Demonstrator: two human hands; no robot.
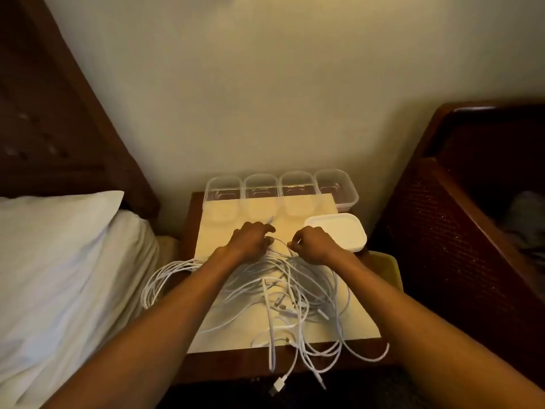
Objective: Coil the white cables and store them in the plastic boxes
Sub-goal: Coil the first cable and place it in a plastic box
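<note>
Head view: your left hand (250, 239) is closed, fingers pinched around 1 white strand at the far edge of the cable pile, with a plug end poking up just past the knuckles. Your right hand (315, 243) is curled shut too, pinching what looks like the same strand a little way along it. Both hands sit over the pale mat (324, 326) on the small wooden table (194, 361).

The white cables (295, 290) lie in 1 loose tangle across the near half of the mat. Some loops spill off the left side toward the bed (59, 261), and several plug ends dangle over the front edge.

Handling, as a judgement: the cables look light, thin and floppy, smooth enough to slip, and they will snag on each other if you pull hard. Take 1 by its plug, draw it free slowly, then wind it around your fingers.

Containers: 4 clear plastic boxes (261, 187) stand in a row at the back against the wall (265, 84), touching side by side. All 4 look empty, no cable in any yet. A white lid (336, 231) lies just beside your right hand, near the rightmost box; I cannot tell whether it is 1 lid or a stack.
</note>
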